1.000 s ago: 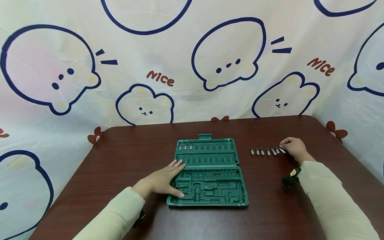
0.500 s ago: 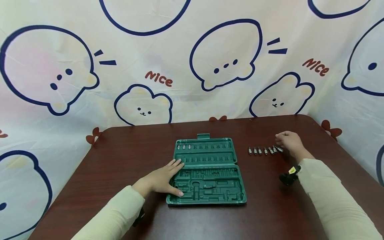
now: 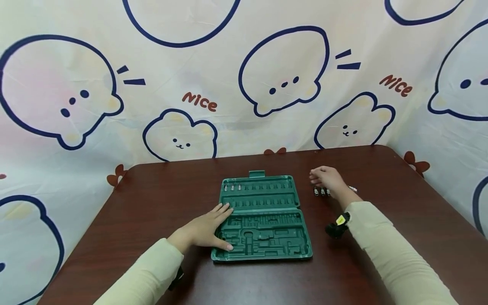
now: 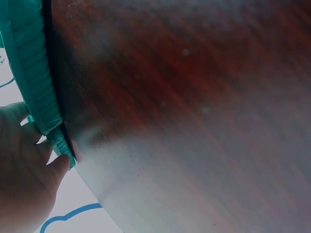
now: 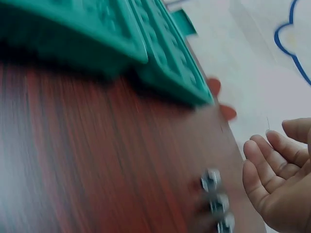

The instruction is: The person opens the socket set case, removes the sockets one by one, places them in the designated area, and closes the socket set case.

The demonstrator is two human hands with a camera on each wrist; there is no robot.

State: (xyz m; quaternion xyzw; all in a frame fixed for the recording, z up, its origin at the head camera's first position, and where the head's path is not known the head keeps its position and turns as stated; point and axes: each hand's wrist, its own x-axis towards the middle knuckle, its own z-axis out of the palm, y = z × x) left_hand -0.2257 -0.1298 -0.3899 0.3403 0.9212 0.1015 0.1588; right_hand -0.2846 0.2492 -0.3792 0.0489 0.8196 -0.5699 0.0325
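Observation:
Fingers spread, the left hand (image 3: 202,229) rests on the left edge of an opened green plastic case (image 3: 267,209); the left wrist view shows the hand (image 4: 26,165) against the case's side (image 4: 34,63). The right hand (image 3: 329,180) is over a row of small metal bits (image 3: 322,192), to the right of the case, and partly covers them. In the right wrist view its fingers are loosely bent, with nothing seen in the hand (image 5: 282,179), beside several blurred bits (image 5: 218,204). Three bits (image 3: 232,187) stand in the upper left slots of the case.
The case lies on a dark red-brown table (image 3: 171,182). Behind the table hangs a pale cloth (image 3: 228,76) with blue cartoon outlines. A black device (image 3: 337,226) is strapped at the right wrist.
The right hand has moved left along the row, from its right end to above its left end. The left hand has stayed on the case. The head view has shifted slightly.

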